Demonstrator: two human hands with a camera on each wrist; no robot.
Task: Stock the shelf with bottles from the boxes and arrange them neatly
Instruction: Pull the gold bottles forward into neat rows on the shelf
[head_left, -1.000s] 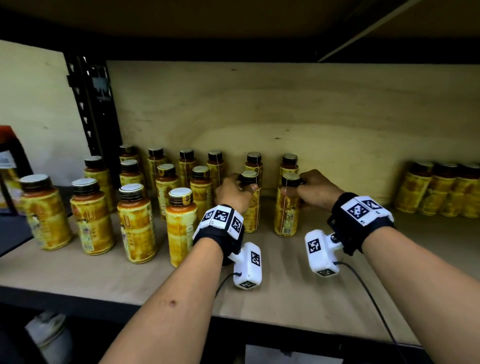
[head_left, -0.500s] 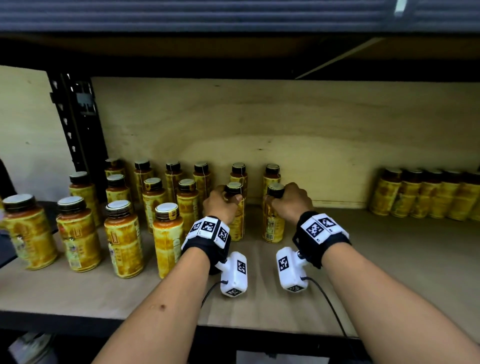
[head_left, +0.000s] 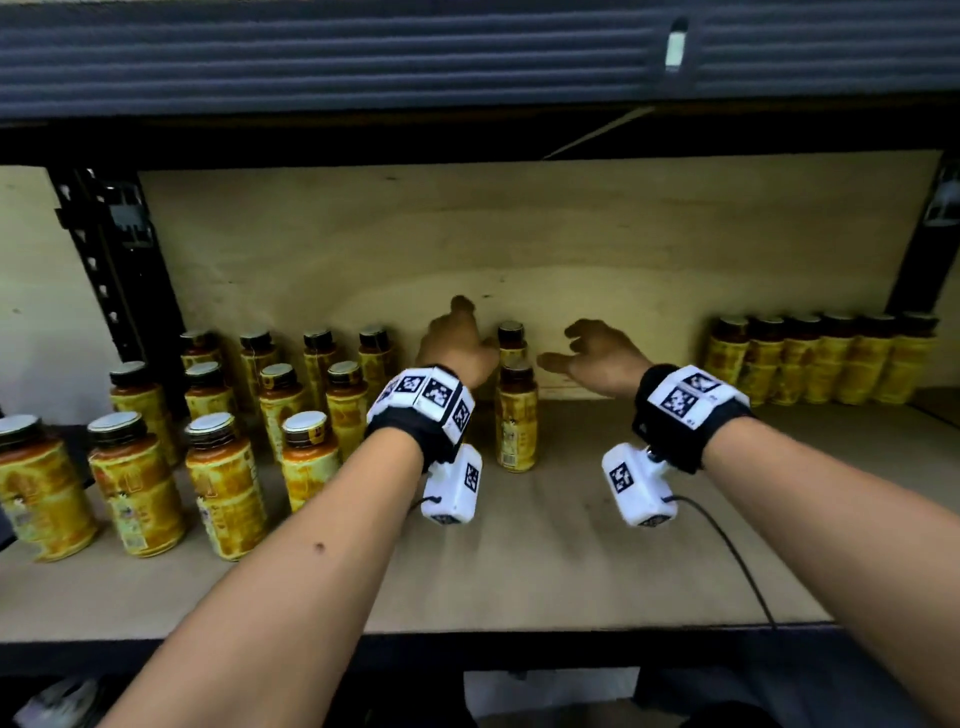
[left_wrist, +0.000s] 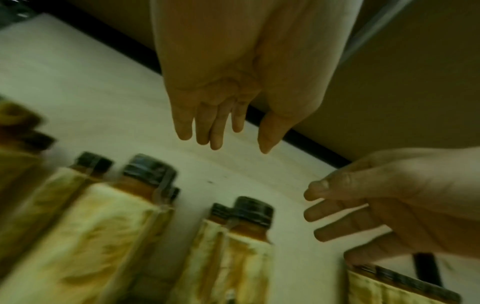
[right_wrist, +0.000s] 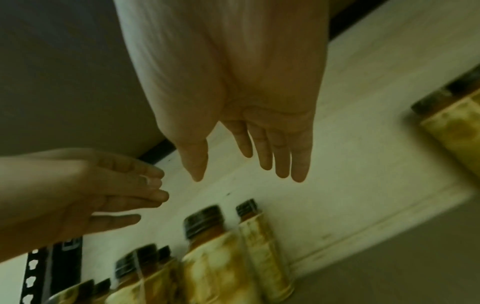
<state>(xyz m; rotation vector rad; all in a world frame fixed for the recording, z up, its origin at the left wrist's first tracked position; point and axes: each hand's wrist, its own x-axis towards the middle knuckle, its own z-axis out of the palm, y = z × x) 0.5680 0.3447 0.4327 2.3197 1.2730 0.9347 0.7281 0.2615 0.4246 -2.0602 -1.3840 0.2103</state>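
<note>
Now both hands hang loose, gripping nothing: left hand (head_left: 457, 345) just left of the front bottle (head_left: 516, 415), right hand (head_left: 597, 353) just right. Withdrawing carelessly, a wrist could topple it.

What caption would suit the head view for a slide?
Both hands, left hand and right hand, open and empty above upright yellow bottles on the wooden shelf.

Wooden shelf (head_left: 545, 566) carries upright, seemingly yellow-labelled bottles (head_left: 223, 488)
</note>
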